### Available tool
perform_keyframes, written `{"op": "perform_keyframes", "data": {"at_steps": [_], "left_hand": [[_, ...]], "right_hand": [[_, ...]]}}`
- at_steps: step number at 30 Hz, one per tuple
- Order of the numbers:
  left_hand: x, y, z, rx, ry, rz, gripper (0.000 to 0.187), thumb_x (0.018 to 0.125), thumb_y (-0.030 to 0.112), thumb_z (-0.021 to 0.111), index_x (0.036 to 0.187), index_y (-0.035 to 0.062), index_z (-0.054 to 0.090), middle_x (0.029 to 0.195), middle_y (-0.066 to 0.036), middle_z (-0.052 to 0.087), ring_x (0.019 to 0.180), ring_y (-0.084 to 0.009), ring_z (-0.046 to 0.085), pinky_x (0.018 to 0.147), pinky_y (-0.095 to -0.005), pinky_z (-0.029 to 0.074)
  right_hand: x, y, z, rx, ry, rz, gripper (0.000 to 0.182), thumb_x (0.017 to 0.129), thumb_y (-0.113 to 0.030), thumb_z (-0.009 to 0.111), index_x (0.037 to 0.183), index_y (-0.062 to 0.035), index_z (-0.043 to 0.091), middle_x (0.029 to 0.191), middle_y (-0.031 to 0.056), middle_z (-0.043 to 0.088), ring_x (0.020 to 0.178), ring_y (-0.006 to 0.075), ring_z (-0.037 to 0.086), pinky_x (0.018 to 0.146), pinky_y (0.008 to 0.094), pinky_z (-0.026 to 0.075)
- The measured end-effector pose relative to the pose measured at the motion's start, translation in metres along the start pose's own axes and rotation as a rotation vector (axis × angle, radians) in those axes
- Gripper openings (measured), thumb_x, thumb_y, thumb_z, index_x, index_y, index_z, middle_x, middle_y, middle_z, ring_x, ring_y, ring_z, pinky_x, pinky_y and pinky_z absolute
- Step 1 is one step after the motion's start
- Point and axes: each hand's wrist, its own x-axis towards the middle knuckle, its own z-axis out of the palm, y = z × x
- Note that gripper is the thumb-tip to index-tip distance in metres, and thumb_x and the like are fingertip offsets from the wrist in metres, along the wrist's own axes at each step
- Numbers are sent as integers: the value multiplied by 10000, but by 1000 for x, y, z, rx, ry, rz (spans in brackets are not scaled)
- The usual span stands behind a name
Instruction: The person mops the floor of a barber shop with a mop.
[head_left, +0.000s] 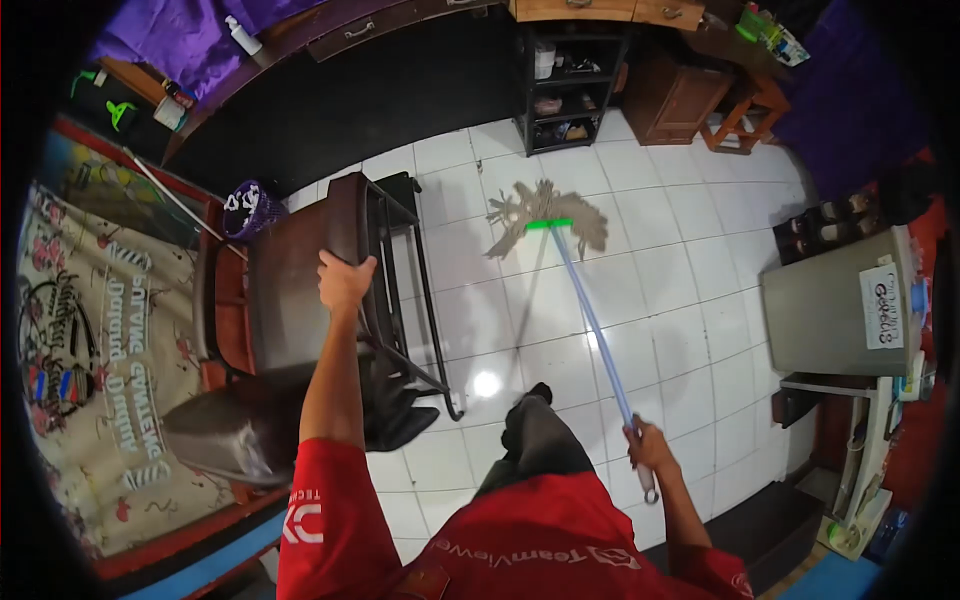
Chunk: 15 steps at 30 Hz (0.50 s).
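A string mop [595,335] with a blue handle, a green head bar and beige strands reaches across the tiled floor. My right hand [652,446] is closed round the upper end of its handle, just above the grey grip with a hanging loop. The strands lie spread on the tiles ahead of me. On my left is a dark brown padded chair [290,258] with a black metal frame. My left hand [345,281] grips the edge of its padding, fingers over the top.
A black shelf rack [570,90] and a wooden cabinet [678,100] stand along the far wall. A purple basket [252,210] sits behind the chair. At right are a grey box-shaped container [825,310] and a dark bench [765,535]. A printed banner [110,380] hangs at left.
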Motion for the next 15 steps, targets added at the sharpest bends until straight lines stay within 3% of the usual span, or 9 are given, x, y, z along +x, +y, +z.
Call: {"op": "perform_keyframes", "data": {"at_steps": [1, 2, 3, 7, 9, 12, 14, 15], "left_hand": [[4, 4, 7, 20, -1, 4, 815, 603, 442, 647, 1186, -13, 303, 1038, -201, 479, 958, -381, 491, 805, -448, 407], [3, 3, 15, 20, 160, 67, 811, 591, 439, 649, 1179, -11, 317, 1011, -199, 492, 935, -366, 506, 788, -432, 420], [0, -5, 22, 24, 309, 125, 806, 579, 437, 652, 1171, -8, 332, 985, -197, 506, 912, -351, 521, 770, -416, 434], [1, 0, 20, 0, 326, 120, 762, 573, 405, 638, 1144, -18, 363, 995, -190, 499, 900, -356, 517, 749, -418, 437], [8, 0, 23, 11, 342, 136, 759, 574, 407, 636, 1142, -18, 366, 994, -188, 498, 898, -357, 516, 748, -418, 436], [8, -4, 26, 39, 333, 120, 762, 575, 410, 632, 1146, -16, 364, 982, -188, 497, 889, -355, 517, 750, -420, 434], [11, -2, 25, 38, 325, 110, 768, 577, 413, 634, 1148, -21, 359, 978, -186, 496, 887, -348, 519, 751, -415, 433], [12, -2, 23, 31, 322, 114, 768, 577, 413, 634, 1148, -21, 359, 978, -186, 496, 887, -348, 519, 751, -415, 433]], "right_hand": [[35, -9, 3, -43, 27, -89, 294, 860, -219, 472, 1055, 0, 452, 486, 92, 489, 365, 170, 501, 341, 315, 428], [69, -16, 9, -88, 47, -167, 287, 862, -213, 468, 1046, 7, 451, 477, 94, 480, 359, 170, 498, 338, 314, 425], [100, -31, 16, -147, 84, -252, 197, 848, -143, 455, 949, 26, 455, 484, 141, 503, 367, 226, 525, 349, 344, 427], [181, -94, 38, -91, 146, -252, 204, 863, -174, 438, 880, 29, 442, 479, 137, 505, 352, 239, 517, 346, 345, 426], [195, -109, 53, -45, 103, -188, 296, 879, -207, 421, 1095, -6, 435, 462, 96, 484, 342, 187, 505, 324, 322, 415], [178, -77, 78, -65, 190, -202, 349, 883, -243, 416, 1159, -29, 416, 471, 101, 498, 341, 186, 504, 335, 321, 422], [164, -12, 98, -322, 364, -254, 422, 881, -289, 418, 1209, -25, 376, 507, 135, 532, 377, 225, 530, 377, 343, 435], [136, -5, 97, -378, 327, -159, 442, 875, -293, 433, 1223, -30, 359, 524, 142, 543, 403, 243, 545, 391, 355, 437]]}}
